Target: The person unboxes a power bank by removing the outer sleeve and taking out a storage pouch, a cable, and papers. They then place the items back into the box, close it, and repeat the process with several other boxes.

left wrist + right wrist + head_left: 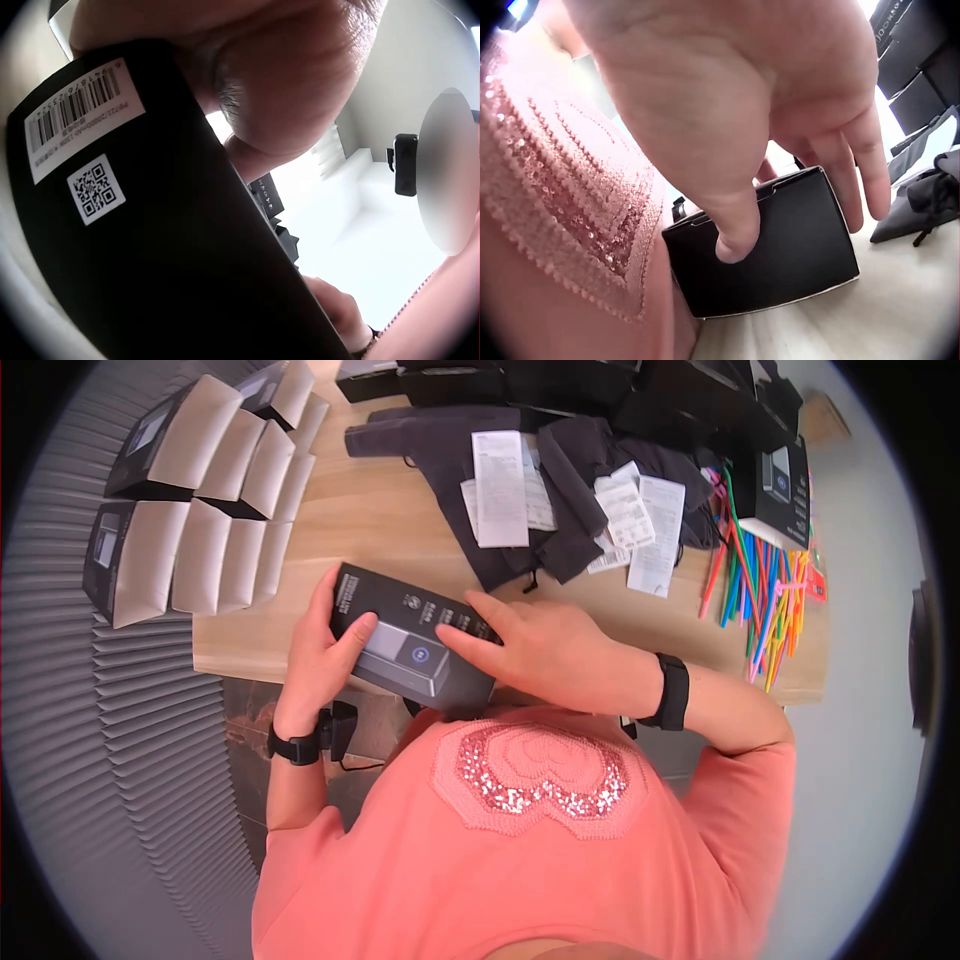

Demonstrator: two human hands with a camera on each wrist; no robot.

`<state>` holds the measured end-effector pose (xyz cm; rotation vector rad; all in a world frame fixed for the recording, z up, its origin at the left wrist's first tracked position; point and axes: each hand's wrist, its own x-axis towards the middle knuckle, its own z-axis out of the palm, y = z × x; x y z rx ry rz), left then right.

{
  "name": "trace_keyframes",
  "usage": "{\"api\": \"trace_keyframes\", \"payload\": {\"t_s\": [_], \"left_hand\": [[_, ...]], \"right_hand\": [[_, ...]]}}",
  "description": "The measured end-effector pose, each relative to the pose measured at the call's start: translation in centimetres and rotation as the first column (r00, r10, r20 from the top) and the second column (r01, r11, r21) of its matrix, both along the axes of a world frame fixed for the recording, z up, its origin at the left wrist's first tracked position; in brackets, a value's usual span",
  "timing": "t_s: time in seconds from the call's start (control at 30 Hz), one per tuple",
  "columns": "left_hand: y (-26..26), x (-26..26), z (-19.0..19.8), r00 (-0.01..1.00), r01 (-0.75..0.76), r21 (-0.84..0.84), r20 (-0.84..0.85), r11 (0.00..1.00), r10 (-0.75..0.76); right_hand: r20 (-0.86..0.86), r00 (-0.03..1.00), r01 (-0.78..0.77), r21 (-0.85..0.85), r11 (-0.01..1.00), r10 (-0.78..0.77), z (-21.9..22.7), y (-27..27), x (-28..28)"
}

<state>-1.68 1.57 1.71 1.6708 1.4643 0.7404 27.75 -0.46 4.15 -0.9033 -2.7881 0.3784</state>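
A black power bank box (405, 645), with a device pictured on its face, is held over the table's near edge, close to the torso. My left hand (325, 655) grips its left end, thumb across the printed face. In the left wrist view, the box's side (187, 270) bears a barcode label (82, 112) and a QR code (96, 189). My right hand (560, 650) holds the other end, fingers over the printed face and far edge. The right wrist view has that thumb (739, 236) pressed on the black end panel (802, 240), just below its flap seam.
White-ended boxes (165, 555) stand stacked at the left. Dark cloth pouches (440, 480) and printed paper slips (500, 490) lie across the table's back. At the right are colourful straws (765, 600) beside another black box (785, 485). More black boxes (570, 382) line the far edge.
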Motion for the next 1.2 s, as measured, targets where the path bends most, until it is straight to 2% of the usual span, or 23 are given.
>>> {"api": "trace_keyframes", "payload": {"t_s": [0.07,0.13,0.17,0.3,0.37,0.4,0.43,0.47,0.53,0.57,0.6,0.67,0.73,0.8,0.87,0.9,0.93,0.97,1.0,1.07,1.1,1.13,1.2], "left_hand": [[0.4,0.0,0.1,1.000,-0.010,0.032,-0.006,0.999,0.011],[0.4,0.3,0.3,0.999,0.001,0.046,-0.050,0.999,0.001],[0.5,0.5,0.4,0.999,-0.023,0.028,-0.032,0.999,0.024],[1.2,1.1,0.4,0.998,-0.025,0.083,-0.056,0.996,0.030],[2.0,1.4,0.2,0.994,-0.036,0.157,-0.097,0.987,0.052],[2.2,1.7,0.2,0.988,-0.035,0.230,-0.138,0.973,0.068],[1.9,2.5,1.5,0.973,-0.096,0.166,-0.190,0.981,0.127],[1.6,2.2,1.0,0.973,-0.103,0.174,-0.187,0.979,0.136],[0.3,1.7,-0.9,0.908,-0.225,0.491,-0.207,0.841,0.364],[-0.6,1.2,-1.1,0.892,-0.321,0.450,-0.153,0.833,0.426],[-1.6,0.9,-0.9,0.892,-0.321,0.452,-0.152,0.832,0.427],[-3.5,0.3,-0.2,0.903,-0.426,0.084,-0.021,0.901,0.429],[-4.4,-0.3,-1.0,0.975,-0.121,0.000,-0.189,0.993,0.119],[-5.5,1.9,-1.2,0.965,-0.091,0.076,-0.240,0.993,0.106],[-5.3,2.6,-2.0,0.973,-0.087,0.169,-0.195,0.982,0.120],[-5.3,3.0,-2.3,0.973,-0.087,0.172,-0.197,0.981,0.121],[-5.2,3.3,-2.5,0.991,-0.134,0.131,0.040,0.982,0.130],[-5.1,3.6,-2.4,0.951,-0.170,0.080,0.273,0.982,0.143],[-5.3,3.8,-1.9,0.951,-0.171,0.083,0.273,0.982,0.143],[-5.5,4.3,0.6,0.812,-0.232,-0.109,0.525,0.966,0.255],[-5.2,4.1,1.2,0.852,-0.248,0.008,0.479,0.969,0.214],[-4.8,4.1,1.9,0.852,-0.249,0.008,0.478,0.968,0.215],[-3.4,4.2,3.2,0.930,-0.309,0.302,0.293,0.902,0.221]], "right_hand": [[0.015,1.000,-0.022,0.041,0.999,0.021,0.5,0.3,-0.3],[-0.043,0.999,0.002,-0.007,1.000,-0.002,1.1,0.1,-0.6],[-0.066,0.998,-0.001,-0.089,0.996,-0.005,1.1,0.1,-0.7],[-0.084,0.996,-0.028,-0.020,0.999,0.026,1.0,0.7,-1.3],[0.033,0.993,-0.114,0.126,0.985,0.111,0.1,1.1,-1.8],[0.036,0.992,-0.124,0.133,0.983,0.120,0.3,1.1,-2.0],[0.103,0.990,-0.101,0.083,0.991,0.092,0.5,0.9,-2.2],[0.172,0.983,-0.072,0.036,0.997,0.065,0.7,0.9,-2.4],[0.157,0.985,-0.073,0.042,0.996,0.066,0.6,1.0,-2.4],[0.135,0.989,-0.063,0.037,0.997,0.058,0.5,1.0,-2.4],[0.135,0.989,-0.063,0.039,0.997,0.057,0.4,1.1,-2.5],[0.016,0.999,-0.047,-0.103,0.994,0.049,0.3,1.4,-2.6],[-0.055,0.997,-0.067,-0.095,0.993,0.062,-0.4,1.7,-2.9],[-0.126,0.989,-0.088,-0.082,0.993,0.078,-1.4,1.7,-3.4],[-0.265,0.964,-0.041,-0.091,0.995,0.015,-2.4,1.6,-3.9],[-0.267,0.964,-0.041,-0.088,0.995,0.017,-2.4,1.6,-4.0],[-0.294,0.956,-0.028,-0.093,0.995,0.000,-2.4,1.7,-4.1],[-0.320,0.947,-0.015,-0.099,0.995,-0.017,-2.3,1.7,-4.1],[-0.322,0.947,-0.016,-0.097,0.995,-0.016,-2.1,1.7,-4.0],[-0.415,0.909,-0.065,-0.101,0.993,0.017,-1.6,1.8,-3.5],[-0.416,0.909,-0.065,-0.099,0.993,0.018,-1.6,1.8,-3.3],[-0.485,0.874,-0.010,-0.084,0.996,-0.033,-1.7,1.8,-3.1],[-0.551,0.831,0.043,-0.076,0.996,-0.078,-2.0,1.4,-2.6]]}}
